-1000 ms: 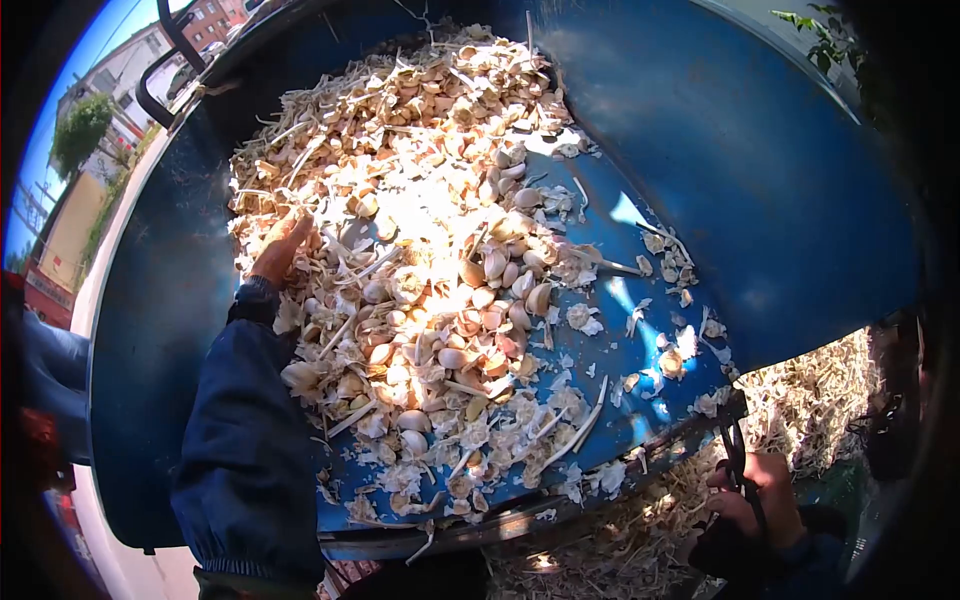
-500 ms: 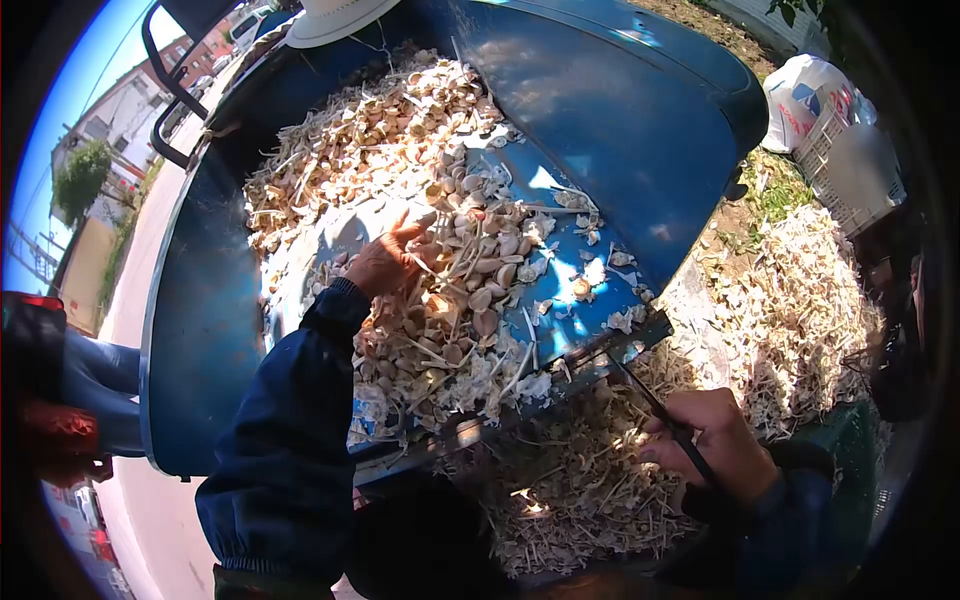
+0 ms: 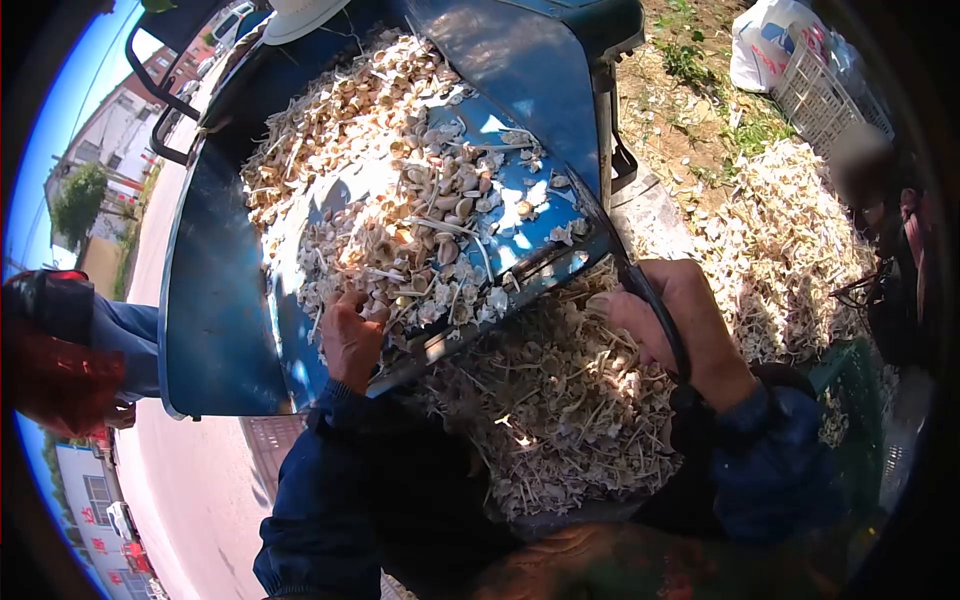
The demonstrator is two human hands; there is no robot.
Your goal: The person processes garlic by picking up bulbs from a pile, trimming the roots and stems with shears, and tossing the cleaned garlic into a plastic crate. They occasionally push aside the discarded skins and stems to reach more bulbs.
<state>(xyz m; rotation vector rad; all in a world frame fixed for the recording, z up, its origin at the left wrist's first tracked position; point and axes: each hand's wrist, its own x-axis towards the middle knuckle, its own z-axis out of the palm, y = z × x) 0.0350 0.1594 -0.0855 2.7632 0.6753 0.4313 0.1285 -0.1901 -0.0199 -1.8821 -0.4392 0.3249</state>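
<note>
Loose garlic cloves [image 3: 445,200], mixed with dry stalks and papery skins, lie heaped in a blue metal tray [image 3: 215,330]. At the near edge of that heap is my left hand [image 3: 352,340], its fingers curled against the skins and stalks. Whatever lies between those fingers is too hidden to name. My right hand [image 3: 695,325] is closed around a long, thin, dark, curved tool [image 3: 655,300]. The tool's far end reaches up toward the tray's right front corner, and I cannot make out its exact kind.
Below the tray's front lip lies a pile of garlic skins and stalks [image 3: 560,440]. A second skin pile [image 3: 790,260] is on the ground at right, near a white plastic crate [image 3: 815,100] and a white bag [image 3: 765,45]. Another person's jeans [image 3: 125,340] show at left.
My left hand has drawn back from mid-heap to the near edge of the garlic. My right hand has risen slightly with the dark tool. The view has shifted, and the tray sits further left.
</note>
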